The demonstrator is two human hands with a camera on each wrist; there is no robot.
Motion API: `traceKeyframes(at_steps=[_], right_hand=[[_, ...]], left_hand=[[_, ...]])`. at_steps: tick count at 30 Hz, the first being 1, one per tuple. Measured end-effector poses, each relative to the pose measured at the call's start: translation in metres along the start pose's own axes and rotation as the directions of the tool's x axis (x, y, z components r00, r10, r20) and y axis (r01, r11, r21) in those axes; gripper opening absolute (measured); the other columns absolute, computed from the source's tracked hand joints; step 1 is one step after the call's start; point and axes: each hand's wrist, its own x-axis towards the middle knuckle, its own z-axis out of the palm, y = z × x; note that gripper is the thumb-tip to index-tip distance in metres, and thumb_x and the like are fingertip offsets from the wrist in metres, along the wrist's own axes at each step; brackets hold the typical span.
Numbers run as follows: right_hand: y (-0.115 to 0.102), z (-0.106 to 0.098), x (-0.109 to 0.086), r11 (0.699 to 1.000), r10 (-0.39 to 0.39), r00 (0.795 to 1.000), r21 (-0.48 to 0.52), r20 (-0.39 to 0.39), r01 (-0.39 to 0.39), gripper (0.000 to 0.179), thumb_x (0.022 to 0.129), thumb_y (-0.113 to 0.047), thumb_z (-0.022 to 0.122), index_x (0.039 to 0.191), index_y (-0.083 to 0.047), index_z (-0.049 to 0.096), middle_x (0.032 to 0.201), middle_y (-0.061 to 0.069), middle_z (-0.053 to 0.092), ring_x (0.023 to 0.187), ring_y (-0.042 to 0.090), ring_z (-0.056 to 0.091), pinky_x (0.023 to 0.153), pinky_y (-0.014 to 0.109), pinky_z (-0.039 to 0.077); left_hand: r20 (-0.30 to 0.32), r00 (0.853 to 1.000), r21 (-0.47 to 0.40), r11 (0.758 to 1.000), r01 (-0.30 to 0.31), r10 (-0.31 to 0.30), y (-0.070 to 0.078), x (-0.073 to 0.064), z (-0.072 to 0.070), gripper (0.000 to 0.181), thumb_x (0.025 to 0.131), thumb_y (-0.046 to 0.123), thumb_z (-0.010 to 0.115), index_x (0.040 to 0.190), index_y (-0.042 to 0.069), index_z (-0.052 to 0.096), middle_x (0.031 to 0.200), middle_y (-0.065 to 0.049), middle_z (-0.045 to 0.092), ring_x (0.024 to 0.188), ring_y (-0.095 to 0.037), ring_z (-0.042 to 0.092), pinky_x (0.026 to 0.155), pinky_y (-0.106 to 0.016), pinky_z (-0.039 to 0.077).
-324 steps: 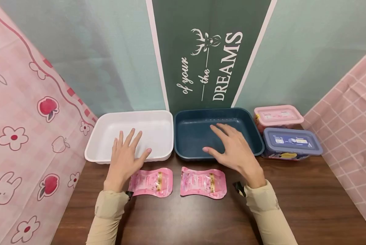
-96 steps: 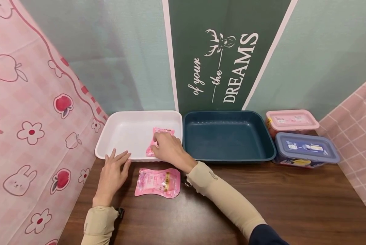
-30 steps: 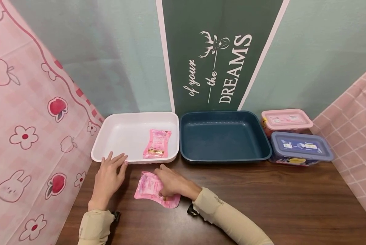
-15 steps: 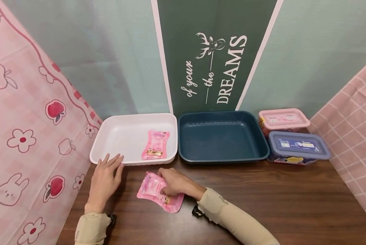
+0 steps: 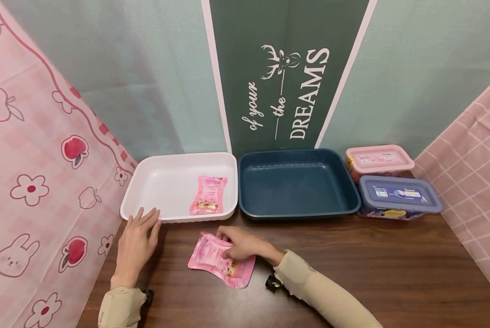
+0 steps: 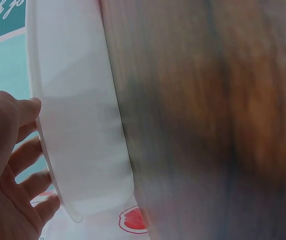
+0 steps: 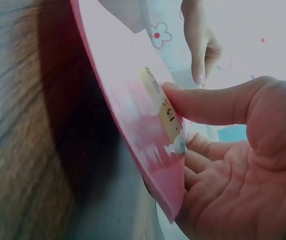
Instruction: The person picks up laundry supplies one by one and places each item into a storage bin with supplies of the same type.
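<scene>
My right hand (image 5: pixel 241 243) pinches a glossy pink pouch (image 5: pixel 214 259) over the table in front of the trays. The pouch is tilted; in the right wrist view its lower edge stands off the wood with a dark shadow below, and the thumb presses its printed face (image 7: pixel 133 110). A matching pink pouch (image 5: pixel 209 195) lies flat inside the white tray (image 5: pixel 162 171), toward its right end. My left hand (image 5: pixel 136 243) rests its fingertips on the tray's front rim near the left corner. In the left wrist view, the thumb and loosely extended fingers touch that rim (image 6: pixel 39 125).
A dark blue tray (image 5: pixel 298 214) stands right beside the white one. Beyond it are a lidded pink tub (image 5: pixel 380 158) and a lidded blue tub (image 5: pixel 398 193). Cloth hangs behind and at both sides of the brown wooden table (image 5: pixel 331 255).
Both pouches lay on the table at first; my right hand has put one in the white tray and gripped the other. Lately it shifts that pouch slightly right and nearer. Left hand stays at the rim.
</scene>
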Motion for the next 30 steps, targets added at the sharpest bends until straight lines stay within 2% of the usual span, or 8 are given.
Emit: traceKeyframes(at_steps=[7,10,14,17,20,26,30], right_hand=[[0.005,-0.011,-0.005,0.981,-0.055,0.997,0.188,0.054,0.044,0.033,0.086,0.005,0.079,0.109,-0.009,0.060,0.073,-0.008,0.061,0.064,0.003,0.050,0.065,0.019,0.040],[0.004,-0.018,-0.007,0.960,-0.065,0.995,0.275,0.074,0.043,0.031,0.088,0.007,0.077,0.110,-0.007,0.059,0.077,-0.006,0.066,0.066,0.003,0.054,0.066,0.018,0.043],[-0.001,-0.031,-0.009,0.919,-0.055,0.994,0.394,0.095,0.013,0.030,0.091,0.008,0.073,0.114,-0.005,0.058,0.094,0.001,0.076,0.076,0.006,0.064,0.069,0.019,0.052],[-0.005,-0.042,-0.008,0.905,-0.070,0.995,0.423,0.077,0.031,0.029,0.093,0.008,0.072,0.116,-0.002,0.057,0.101,0.006,0.077,0.082,0.007,0.066,0.073,0.020,0.054],[-0.008,-0.052,-0.006,0.897,-0.084,0.995,0.438,0.047,0.055,0.030,0.093,0.009,0.071,0.116,0.001,0.055,0.100,0.007,0.076,0.081,0.006,0.065,0.072,0.018,0.053],[-0.016,-0.066,0.004,0.844,-0.049,0.997,0.536,0.052,0.014,0.035,0.093,0.010,0.067,0.121,0.002,0.048,0.100,0.009,0.076,0.077,0.009,0.069,0.067,0.022,0.056],[-0.022,-0.071,0.012,0.862,-0.030,0.999,0.507,0.033,0.009,0.037,0.092,0.005,0.070,0.122,0.001,0.050,0.102,0.010,0.075,0.076,0.010,0.069,0.067,0.023,0.056]], left_hand=[[0.011,0.999,-0.011,0.999,0.040,-0.039,0.001,-0.002,0.001,0.028,0.098,0.008,0.074,0.126,0.001,0.078,0.130,-0.019,0.075,0.134,-0.054,0.059,0.114,-0.079,0.036],[0.003,0.999,-0.010,0.999,0.037,-0.037,0.001,-0.002,0.001,0.027,0.098,0.007,0.075,0.124,0.001,0.078,0.129,-0.019,0.075,0.134,-0.054,0.060,0.113,-0.080,0.036],[-0.005,0.999,-0.015,0.999,0.036,-0.036,0.000,-0.001,0.000,0.026,0.097,0.006,0.075,0.123,0.001,0.079,0.128,-0.019,0.075,0.133,-0.055,0.059,0.112,-0.081,0.036],[-0.006,0.999,-0.023,0.999,0.042,-0.042,0.000,-0.001,0.000,0.026,0.097,0.005,0.075,0.123,0.001,0.079,0.129,-0.020,0.075,0.134,-0.055,0.059,0.112,-0.081,0.035],[-0.004,0.999,-0.030,0.998,0.052,-0.052,0.000,-0.001,0.000,0.026,0.097,0.005,0.075,0.122,0.001,0.079,0.129,-0.020,0.075,0.134,-0.056,0.058,0.113,-0.082,0.034],[0.010,0.997,-0.036,0.997,0.071,-0.071,0.000,-0.003,-0.001,0.026,0.098,0.005,0.074,0.123,0.000,0.079,0.130,-0.020,0.075,0.136,-0.057,0.057,0.114,-0.082,0.033],[0.016,0.997,-0.036,0.996,0.075,-0.075,0.001,-0.003,0.000,0.027,0.098,0.005,0.074,0.124,0.000,0.078,0.131,-0.020,0.074,0.136,-0.057,0.056,0.113,-0.082,0.033]])
